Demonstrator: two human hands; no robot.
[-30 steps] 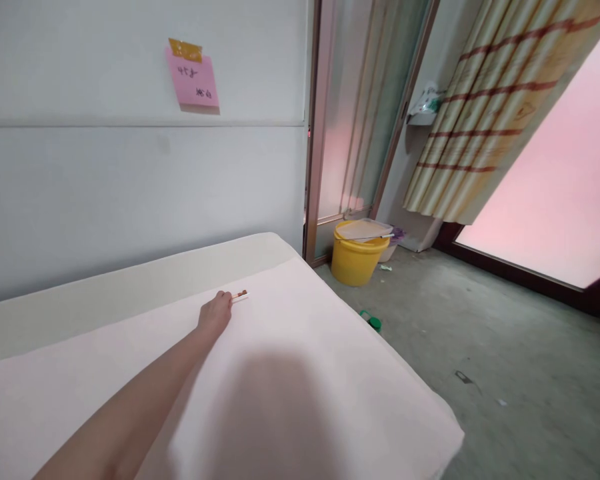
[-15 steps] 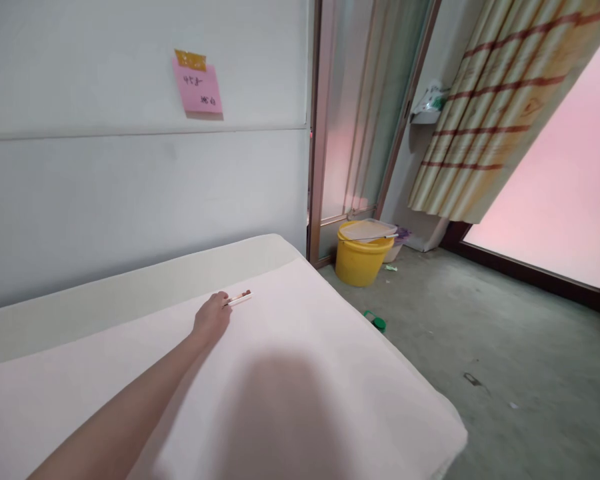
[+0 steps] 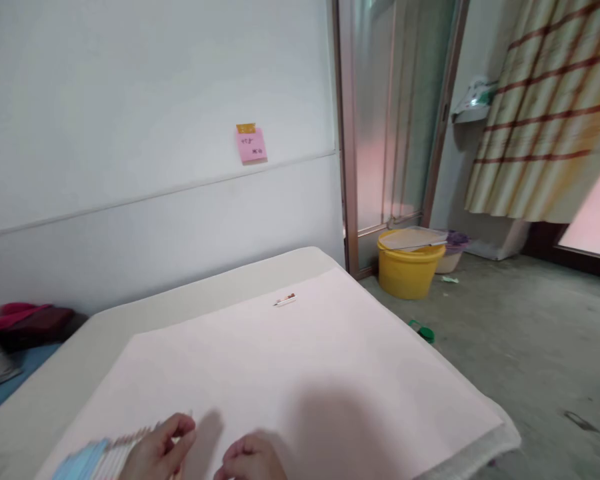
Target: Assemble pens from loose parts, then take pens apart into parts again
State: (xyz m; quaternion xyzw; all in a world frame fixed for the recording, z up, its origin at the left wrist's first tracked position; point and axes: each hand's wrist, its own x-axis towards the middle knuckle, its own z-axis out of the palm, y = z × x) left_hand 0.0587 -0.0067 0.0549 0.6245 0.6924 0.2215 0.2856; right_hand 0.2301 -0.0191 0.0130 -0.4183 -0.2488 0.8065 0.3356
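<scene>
My left hand [image 3: 159, 453] is at the bottom edge, fingers curled round a fanned bundle of thin sticks [image 3: 103, 455] with pale blue ends, blurred by motion. My right hand [image 3: 250, 460] sits beside it, fingers curled; whether it holds anything is hidden. One single stick [image 3: 285, 301], white with a reddish tip, lies alone far up on the pale pink sheet [image 3: 290, 360], well away from both hands.
The sheet covers a cream mattress [image 3: 220, 280] against a white wall with a pink note [image 3: 252, 145]. A yellow bucket [image 3: 406, 270] stands by the glass door, a green object [image 3: 422, 331] on the concrete floor. Red and blue bedding [image 3: 15, 327] lies at left.
My left arm has pulled back from the single stick, which stays on the sheet. Both hands now sit near me with a bundle of sticks. The camera has backed away and turned left.
</scene>
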